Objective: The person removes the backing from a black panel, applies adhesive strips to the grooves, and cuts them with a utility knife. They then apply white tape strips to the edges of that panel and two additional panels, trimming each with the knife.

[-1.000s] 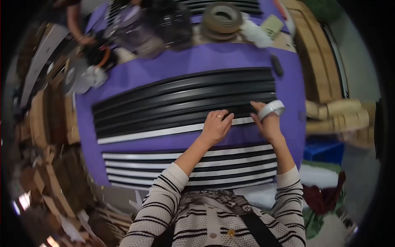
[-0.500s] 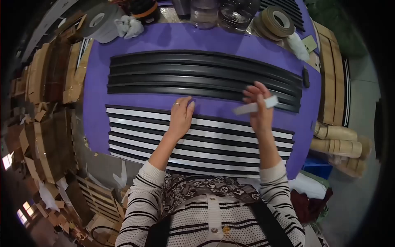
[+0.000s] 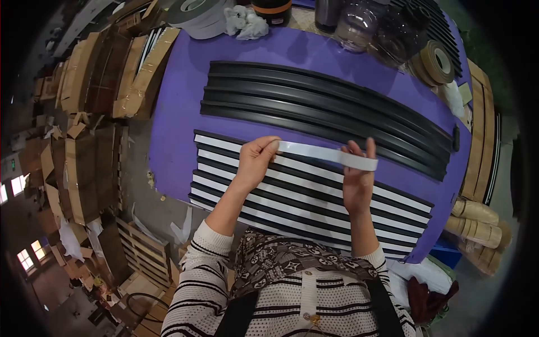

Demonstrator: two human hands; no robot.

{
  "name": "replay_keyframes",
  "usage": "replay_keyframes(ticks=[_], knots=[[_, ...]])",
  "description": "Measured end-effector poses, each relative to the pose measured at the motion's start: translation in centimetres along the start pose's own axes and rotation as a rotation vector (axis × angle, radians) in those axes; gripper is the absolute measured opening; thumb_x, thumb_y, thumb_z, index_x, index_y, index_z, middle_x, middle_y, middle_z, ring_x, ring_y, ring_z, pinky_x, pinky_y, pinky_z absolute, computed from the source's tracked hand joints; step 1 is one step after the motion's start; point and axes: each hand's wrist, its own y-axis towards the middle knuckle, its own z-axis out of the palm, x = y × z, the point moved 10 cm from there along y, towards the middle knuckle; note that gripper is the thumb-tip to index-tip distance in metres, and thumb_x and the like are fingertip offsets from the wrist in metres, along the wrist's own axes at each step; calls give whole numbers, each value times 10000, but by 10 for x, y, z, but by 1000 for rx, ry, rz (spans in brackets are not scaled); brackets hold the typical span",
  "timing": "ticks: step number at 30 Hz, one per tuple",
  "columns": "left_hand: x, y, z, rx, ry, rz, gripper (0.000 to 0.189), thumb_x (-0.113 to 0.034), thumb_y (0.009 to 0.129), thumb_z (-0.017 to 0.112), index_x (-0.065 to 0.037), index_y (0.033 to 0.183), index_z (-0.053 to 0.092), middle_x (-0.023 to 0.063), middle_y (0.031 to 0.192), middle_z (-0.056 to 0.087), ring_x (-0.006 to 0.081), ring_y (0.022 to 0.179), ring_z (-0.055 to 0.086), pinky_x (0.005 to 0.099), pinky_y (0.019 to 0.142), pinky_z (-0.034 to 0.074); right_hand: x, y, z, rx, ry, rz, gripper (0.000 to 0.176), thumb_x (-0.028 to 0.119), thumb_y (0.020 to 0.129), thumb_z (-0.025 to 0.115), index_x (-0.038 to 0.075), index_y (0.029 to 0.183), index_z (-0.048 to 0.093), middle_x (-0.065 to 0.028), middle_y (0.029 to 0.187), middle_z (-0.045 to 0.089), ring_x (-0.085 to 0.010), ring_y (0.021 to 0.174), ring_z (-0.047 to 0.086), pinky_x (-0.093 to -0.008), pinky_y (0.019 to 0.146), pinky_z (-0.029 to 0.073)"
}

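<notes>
A white tape strip [image 3: 314, 152] stretches between my two hands above the purple table. My left hand [image 3: 256, 162] is closed, pinching the strip's left end between thumb and fingers. At the other end, the strip bends around the fingers of my right hand [image 3: 358, 182], which are partly raised and slightly blurred. Beneath both hands lies a row of black profiles with white strips along them [image 3: 314, 191]. Farther back on the table is a group of plain black profiles [image 3: 320, 104], apart from my hands.
Grey tape rolls [image 3: 199, 17], crumpled white plastic [image 3: 246, 23], clear jars [image 3: 356, 25] and a brown tape roll [image 3: 437, 63] stand along the back of the purple table [image 3: 177, 123]. A small black tool [image 3: 456, 137] lies near its right edge. Cardboard boxes [image 3: 84, 174] fill the left side.
My left hand has gone from resting over the profiles to pinching the strip's end. The strip is now drawn out longer between the hands. The view has shifted, moving the table rightward in the picture.
</notes>
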Motion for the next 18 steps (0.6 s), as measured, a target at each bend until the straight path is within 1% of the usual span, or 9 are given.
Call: replay_keyframes(ticks=[1,3,5,8,11,12,14,16,18], knots=[[-1,4,-15,-59,39,-1,171,-136,812,543,-9,910,601,-17,643,528,52,580,453,184,559,399,0,1,-13,-123,95,-5,752,415,760,515,108,1325,126,-97,1262,335,-218,1144,354,-359,986,244],[6,5,-21,-35,25,-25,179,-144,814,542,-3,907,601,-10,655,543,43,571,438,177,535,380,2,8,-18,-147,16,-71,729,394,772,510,134,1327,117,-90,1276,322,-228,1164,338,-375,998,232],[11,2,-31,-72,17,-56,180,-138,814,542,-1,917,600,-8,665,539,47,581,443,182,541,382,14,9,11,65,-35,-208,718,315,786,537,147,1332,101,-91,1281,311,-232,1145,361,-367,978,251],[12,8,-37,-79,-14,-48,218,-158,806,557,1,953,586,1,689,542,66,608,465,191,577,401,1,13,23,24,210,-57,678,237,811,513,165,1333,85,-108,1248,359,-243,1101,418,-376,962,283],[14,12,-34,-69,45,-71,328,-118,812,533,18,1108,487,5,716,516,65,612,454,180,591,388,-12,12,18,-10,441,42,508,225,853,450,150,1295,210,-105,1099,495,-237,1061,452,-351,923,341],[17,12,-32,-65,36,-79,294,-124,810,539,15,1067,517,3,699,516,65,608,454,186,582,388,-12,10,17,-42,464,42,462,258,853,450,140,1260,267,-95,1015,537,-235,1037,467,-339,903,358],[14,11,-26,-6,29,-46,187,-130,811,538,0,943,563,-1,664,515,60,592,452,184,568,383,-13,3,11,-94,551,86,447,259,855,447,137,1250,278,-86,1004,538,-232,1023,474,-333,900,356],[13,12,-17,29,11,-23,155,-132,812,537,-7,896,573,-3,654,515,59,585,452,183,564,382,-9,-3,2,-74,556,53,490,266,855,448,131,1277,241,-82,1039,520,-231,1047,455,-328,911,340],[12,9,-13,79,51,-22,134,-134,814,535,-13,859,572,-5,647,514,58,576,452,182,554,383,4,-5,-14,-199,435,-87,561,269,847,462,129,1309,177,-78,1087,493,-228,1082,423,-335,943,307]])
